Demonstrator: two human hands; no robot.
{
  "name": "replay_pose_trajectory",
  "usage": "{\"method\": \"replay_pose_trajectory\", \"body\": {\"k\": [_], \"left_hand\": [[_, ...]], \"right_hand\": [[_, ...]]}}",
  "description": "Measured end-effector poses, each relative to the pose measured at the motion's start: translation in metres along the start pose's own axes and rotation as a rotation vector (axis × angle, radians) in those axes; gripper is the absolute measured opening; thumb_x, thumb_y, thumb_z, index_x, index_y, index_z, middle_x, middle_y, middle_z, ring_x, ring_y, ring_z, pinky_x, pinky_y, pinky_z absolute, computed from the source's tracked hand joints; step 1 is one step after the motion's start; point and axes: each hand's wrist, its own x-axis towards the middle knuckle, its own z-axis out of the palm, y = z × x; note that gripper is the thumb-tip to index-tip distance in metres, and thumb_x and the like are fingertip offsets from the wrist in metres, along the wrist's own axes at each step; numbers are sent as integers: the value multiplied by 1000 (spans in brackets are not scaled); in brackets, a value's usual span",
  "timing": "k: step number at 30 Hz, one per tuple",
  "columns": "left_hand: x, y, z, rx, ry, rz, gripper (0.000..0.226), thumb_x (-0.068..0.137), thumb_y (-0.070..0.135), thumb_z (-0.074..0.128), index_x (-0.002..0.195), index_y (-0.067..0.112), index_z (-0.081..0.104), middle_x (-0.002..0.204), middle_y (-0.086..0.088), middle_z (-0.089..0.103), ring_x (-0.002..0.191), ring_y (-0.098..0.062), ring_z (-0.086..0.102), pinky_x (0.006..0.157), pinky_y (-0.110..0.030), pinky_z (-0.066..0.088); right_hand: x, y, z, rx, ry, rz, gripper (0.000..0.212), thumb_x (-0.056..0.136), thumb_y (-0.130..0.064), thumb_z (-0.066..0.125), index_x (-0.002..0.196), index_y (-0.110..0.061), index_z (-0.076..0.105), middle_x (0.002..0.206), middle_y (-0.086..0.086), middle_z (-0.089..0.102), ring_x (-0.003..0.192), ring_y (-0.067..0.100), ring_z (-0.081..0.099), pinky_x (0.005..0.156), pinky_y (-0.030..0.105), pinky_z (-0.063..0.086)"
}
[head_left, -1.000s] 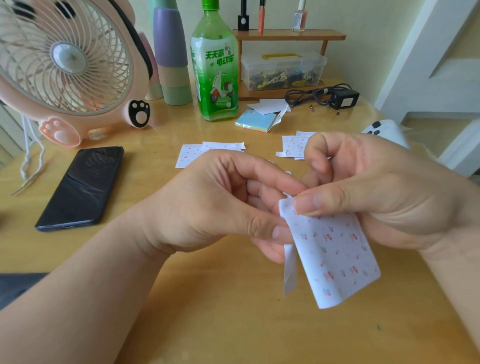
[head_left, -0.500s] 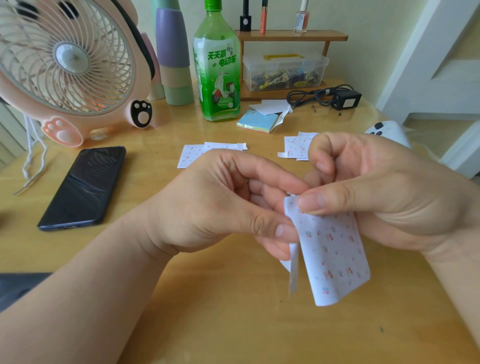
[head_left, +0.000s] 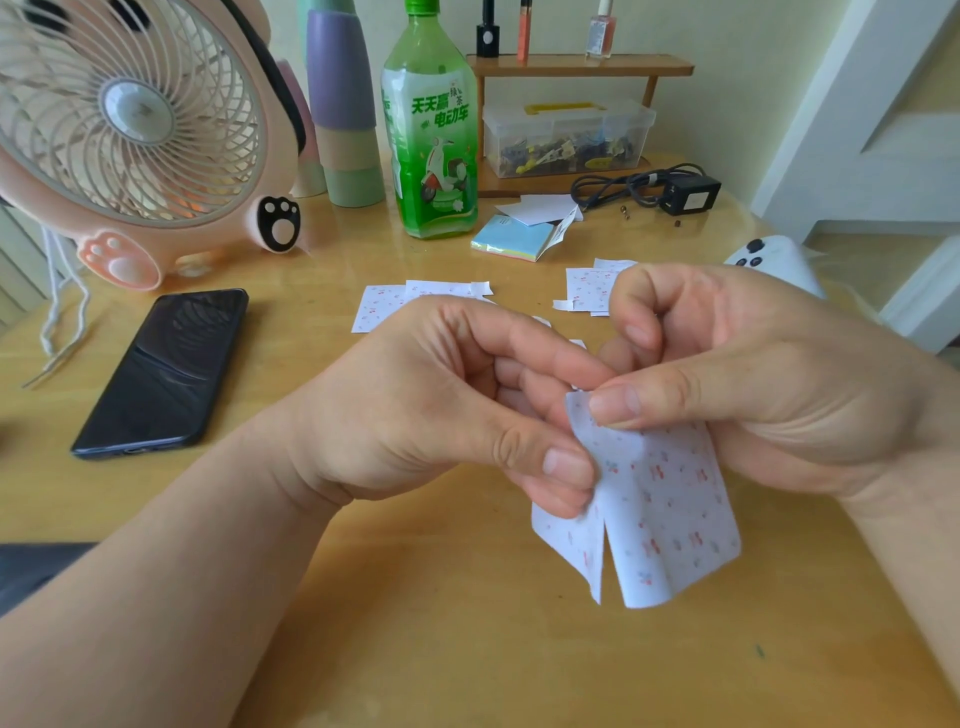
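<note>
A small white paper slip (head_left: 660, 514) printed with tiny red and blue marks hangs above the wooden table (head_left: 415, 649). My left hand (head_left: 441, 405) pinches its left flap between thumb and fingers. My right hand (head_left: 753, 374) pinches the top corner of the right flap with thumb and forefinger. The slip is split from its bottom edge upward, so the two flaps hang apart below my fingers. More printed slips lie flat behind my hands, one group at the middle (head_left: 395, 304) and another further right (head_left: 587, 288).
A black phone (head_left: 161, 371) lies at the left, below a pink desk fan (head_left: 130, 130). A green bottle (head_left: 431, 130), stacked cups (head_left: 343, 104), a coloured notepad (head_left: 514, 239), a clear box (head_left: 566, 137) on a wooden shelf, a black adapter (head_left: 685, 193) and a white device (head_left: 774, 260) stand behind.
The left flap has swung out to the left, so the split in the slip now gapes wider. Both hands keep their pinch in about the same place.
</note>
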Motion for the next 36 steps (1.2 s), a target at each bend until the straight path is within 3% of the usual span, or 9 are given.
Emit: {"method": "replay_pose_trajectory", "body": {"k": [13, 18, 21, 24, 26, 29, 32, 34, 36], "left_hand": [[1, -5, -5, -34, 16, 6, 24, 76, 13, 78, 97, 2, 79, 74, -19, 73, 62, -28, 74, 60, -36, 62], [3, -8, -7, -50, -11, 17, 24, 78, 8, 76, 101, -1, 76, 71, -20, 71, 58, -29, 73, 58, -34, 61], [4, -8, -9, -81, -24, 39, 31, 80, 4, 75, 111, 3, 74, 72, -11, 71, 55, -26, 70, 57, -32, 59], [7, -7, -12, -165, 106, 39, 34, 79, -10, 72, 107, 9, 77, 71, -10, 65, 49, -21, 62, 49, -26, 54], [9, -4, -12, -246, 238, -2, 24, 78, -1, 68, 95, 12, 80, 89, -17, 57, 62, -23, 56, 49, -25, 50], [9, -2, -13, -381, 266, -46, 15, 80, 6, 65, 90, 7, 76, 97, -19, 48, 79, -25, 45, 64, -27, 48], [10, -3, -11, -503, 228, -92, 15, 83, 5, 60, 92, 5, 72, 95, -14, 47, 86, -25, 43, 72, -27, 47], [11, -5, -10, -534, 232, -123, 17, 84, 4, 61, 98, 4, 71, 107, -18, 41, 96, -29, 39, 80, -29, 42], [12, -7, -8, -536, 230, -164, 24, 85, 6, 63, 109, 4, 68, 118, -16, 34, 96, -26, 37, 82, -31, 39]], "right_hand": [[2, 4, -3, -43, -20, 42, 51, 57, 23, 74, 75, -13, 43, 64, 21, 62, 59, 31, 62, 60, 35, 54], [5, 8, -7, 25, -75, 54, 41, 71, 15, 69, 79, -13, 41, 73, 27, 61, 71, 48, 63, 72, 51, 50], [8, 10, -13, 101, -127, 104, 36, 75, 6, 78, 85, -12, 48, 81, 27, 63, 85, 52, 62, 82, 55, 49], [8, 5, -10, 362, -209, 146, 12, 92, -9, 66, 100, -4, 60, 93, 32, 67, 88, 46, 68, 80, 50, 56], [7, 1, -14, 298, -106, 63, 29, 80, -24, 75, 102, -6, 69, 94, 29, 69, 83, 39, 70, 69, 43, 59], [5, -2, -16, 412, -298, -123, 53, 84, -6, 63, 136, -3, 53, 115, 39, 61, 111, 50, 58, 87, 55, 53], [3, 12, -13, -162, -59, -427, 66, 77, 6, 69, 137, -16, 53, 105, 28, 69, 101, 46, 63, 75, 54, 53], [2, 20, -7, -526, 227, -592, 62, 74, -19, 87, 128, -32, 60, 92, 15, 73, 85, 44, 65, 68, 58, 51], [3, 23, -1, -582, 349, -629, 47, 71, -47, 87, 114, -39, 69, 83, 11, 72, 76, 42, 66, 63, 54, 52]]}}
